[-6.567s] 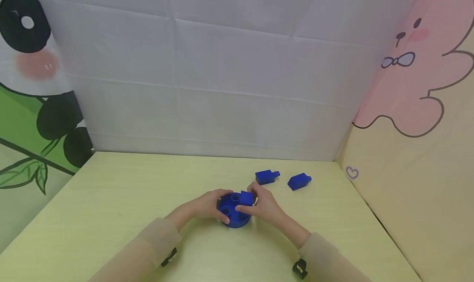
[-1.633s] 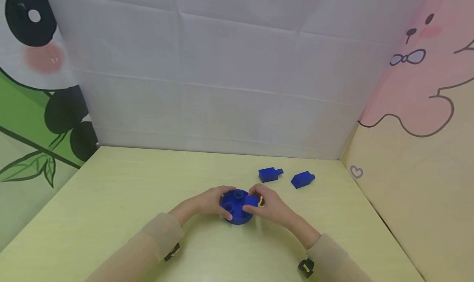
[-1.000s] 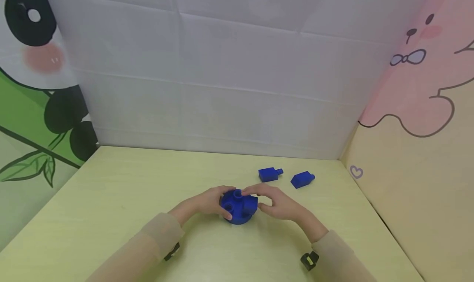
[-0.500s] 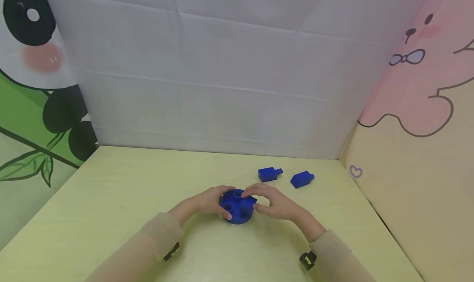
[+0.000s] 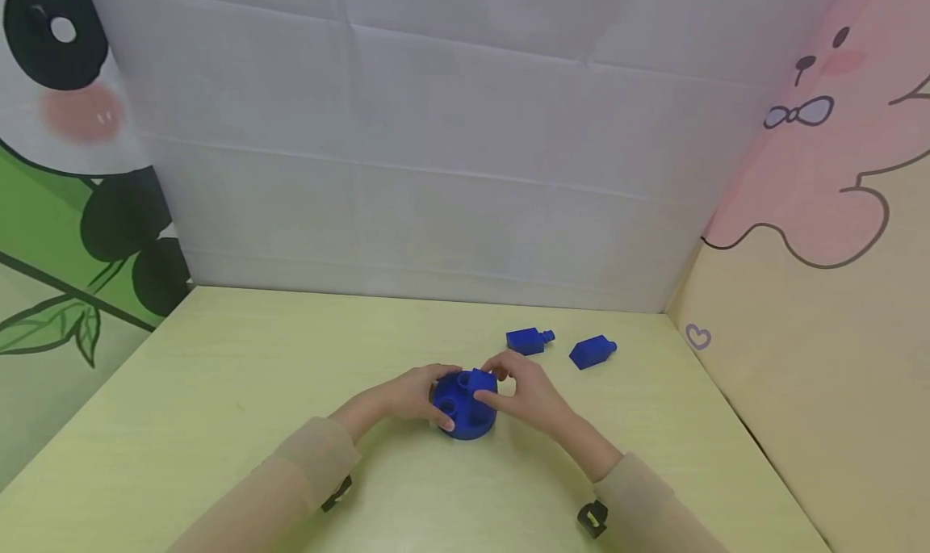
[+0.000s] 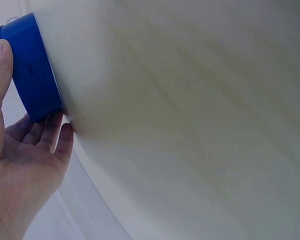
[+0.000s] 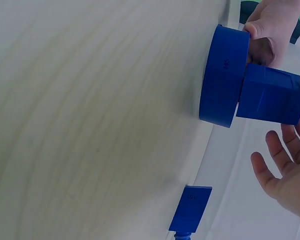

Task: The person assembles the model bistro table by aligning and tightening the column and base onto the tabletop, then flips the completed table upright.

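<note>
A round blue base (image 5: 465, 430) with raised round sockets stands on the table, its side also showing in the left wrist view (image 6: 37, 70). My left hand (image 5: 412, 393) grips its left side, thumb at the front and fingers behind. On the right part of the base a square-sided blue block (image 5: 483, 382) stands upright; the right wrist view shows the block (image 7: 271, 95) against the base's top. My right hand (image 5: 529, 391) pinches the block's upper end between thumb and fingers. The block's lower end is hidden.
Two more blue blocks with narrow knobbed ends lie behind my right hand: one block (image 5: 526, 341) close by, another block (image 5: 592, 352) farther right. A white sheet (image 5: 436, 173) closes off the table's back edge, with printed panels at the sides.
My right fingers have loosened from the block, reached round it and pinched it again. The block now sits turned differently. My left hand keeps its hold on the base.
</note>
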Demonstrator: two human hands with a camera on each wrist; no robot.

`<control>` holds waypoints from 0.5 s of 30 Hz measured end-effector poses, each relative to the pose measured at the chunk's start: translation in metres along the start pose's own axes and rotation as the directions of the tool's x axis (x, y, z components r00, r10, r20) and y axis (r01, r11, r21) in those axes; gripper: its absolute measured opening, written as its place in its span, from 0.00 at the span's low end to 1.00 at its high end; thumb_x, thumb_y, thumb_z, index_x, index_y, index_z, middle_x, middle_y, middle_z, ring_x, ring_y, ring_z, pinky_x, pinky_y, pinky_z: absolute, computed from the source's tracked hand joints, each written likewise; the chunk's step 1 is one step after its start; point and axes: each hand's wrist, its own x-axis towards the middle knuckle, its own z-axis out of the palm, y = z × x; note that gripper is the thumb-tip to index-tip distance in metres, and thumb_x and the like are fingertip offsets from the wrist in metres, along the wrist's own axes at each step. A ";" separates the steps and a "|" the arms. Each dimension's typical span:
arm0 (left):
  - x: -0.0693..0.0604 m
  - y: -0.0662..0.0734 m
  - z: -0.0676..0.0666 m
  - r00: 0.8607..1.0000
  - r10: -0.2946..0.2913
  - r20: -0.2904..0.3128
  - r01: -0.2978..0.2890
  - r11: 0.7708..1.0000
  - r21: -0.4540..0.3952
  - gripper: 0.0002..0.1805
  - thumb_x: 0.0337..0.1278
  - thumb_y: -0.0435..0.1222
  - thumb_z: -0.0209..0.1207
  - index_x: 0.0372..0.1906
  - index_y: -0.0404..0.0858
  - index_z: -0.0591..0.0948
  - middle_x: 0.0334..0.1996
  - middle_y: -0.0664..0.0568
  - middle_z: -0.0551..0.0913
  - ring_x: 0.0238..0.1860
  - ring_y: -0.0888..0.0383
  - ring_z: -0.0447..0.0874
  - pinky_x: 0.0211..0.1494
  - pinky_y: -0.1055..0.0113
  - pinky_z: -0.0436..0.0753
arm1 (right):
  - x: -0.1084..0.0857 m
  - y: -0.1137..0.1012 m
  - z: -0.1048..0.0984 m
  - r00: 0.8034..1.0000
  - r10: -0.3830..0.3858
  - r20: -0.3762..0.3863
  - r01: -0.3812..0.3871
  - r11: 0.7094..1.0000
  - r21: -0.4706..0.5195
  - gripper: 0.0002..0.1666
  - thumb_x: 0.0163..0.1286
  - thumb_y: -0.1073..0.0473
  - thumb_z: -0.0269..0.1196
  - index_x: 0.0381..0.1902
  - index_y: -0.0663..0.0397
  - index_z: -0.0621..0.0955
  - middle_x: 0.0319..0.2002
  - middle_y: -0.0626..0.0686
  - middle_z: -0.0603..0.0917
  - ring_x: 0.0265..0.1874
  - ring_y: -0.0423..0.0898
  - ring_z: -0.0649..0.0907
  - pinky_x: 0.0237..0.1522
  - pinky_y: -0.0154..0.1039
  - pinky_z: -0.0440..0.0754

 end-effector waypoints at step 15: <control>0.002 0.001 0.000 1.000 -0.007 -0.003 0.007 1.000 0.005 0.49 0.38 0.46 0.74 0.68 0.37 0.63 0.65 0.42 0.68 0.63 0.43 0.68 0.62 0.47 0.70 | -0.002 0.009 -0.014 0.960 -0.268 0.081 0.261 0.961 0.092 0.24 0.70 0.61 0.55 0.64 0.53 0.70 0.64 0.51 0.71 0.64 0.49 0.69 0.58 0.55 0.71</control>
